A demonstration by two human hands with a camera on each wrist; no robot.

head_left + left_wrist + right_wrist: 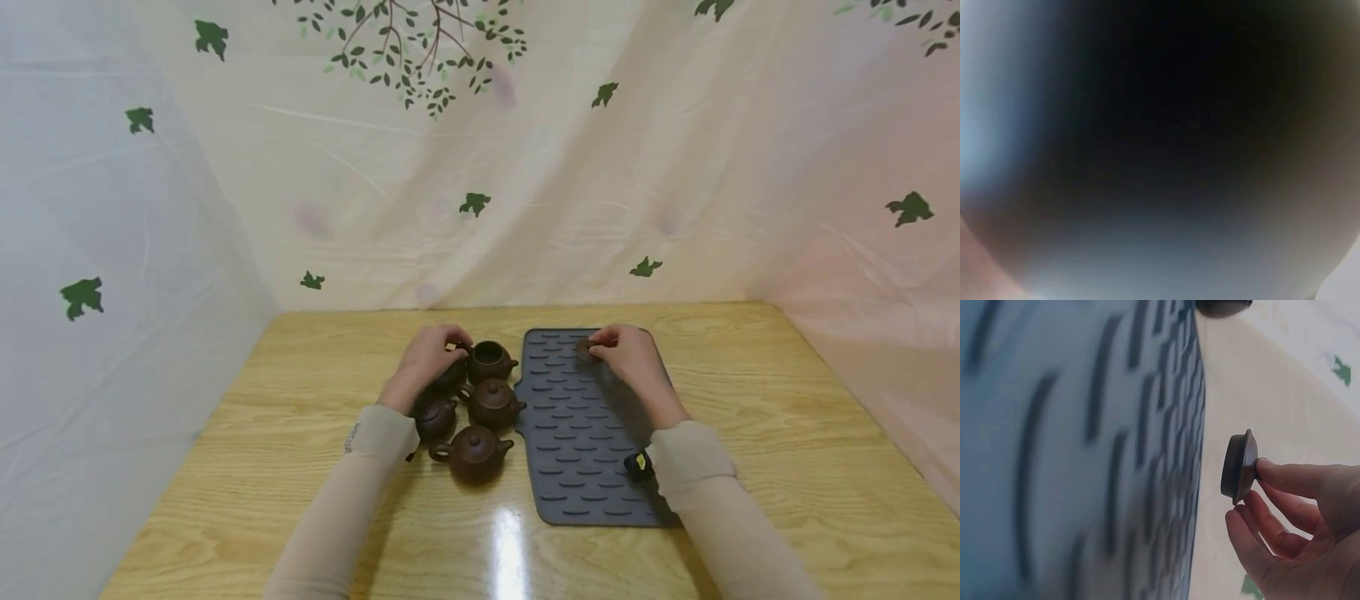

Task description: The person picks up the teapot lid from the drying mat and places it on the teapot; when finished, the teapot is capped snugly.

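In the head view my right hand [633, 358] is over the far part of a grey ridged mat and pinches a small dark brown teapot lid [587, 350]. The right wrist view has the lid [1240, 465] held by its knob, edge-on, above the mat. My left hand [431, 358] grips the handle side of a lidless brown teapot [489, 360], whose round mouth faces up. Another dark teapot [448, 379] is partly hidden beneath that hand. The left wrist view is dark and blurred, with nothing clear in it.
More lidded brown teapots stand close together: one in the middle [492, 406], one at left [435, 418], one in front [476, 457]. The grey mat [562, 467] lies right of them on a wooden table [247, 467]. Patterned cloth [540, 250] hangs around the table.
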